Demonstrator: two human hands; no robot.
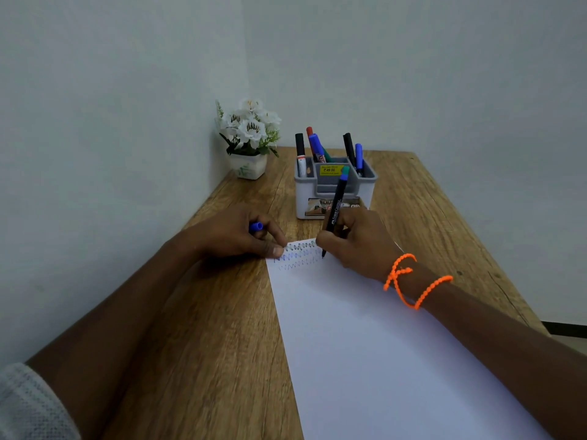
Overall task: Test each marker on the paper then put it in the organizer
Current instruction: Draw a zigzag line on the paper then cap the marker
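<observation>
Testing: right hand (355, 242) pinches black marker (334, 212), tip down on paper (365, 344) at far-left corner, beside zigzag marks (298, 255).
Axis: barrel tilts up & away, rear end twd organizer (333, 188).
Cap: blue cap (256, 226) curled in left hand (241, 236); fingertips press paper edge.
Next (est.): cap lies left of tip; organizer straight ahead, nearer right hand.

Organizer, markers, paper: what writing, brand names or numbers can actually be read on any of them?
"FABER-CASTELL": along the black marker held in the right hand.
"49.00", after a currency sign: yellow price sticker on the organizer; its smaller lines are too blurred.
Front label on the organizer: blurred, unreadable.
Paper: only zigzag test scribbles, no words.
</observation>
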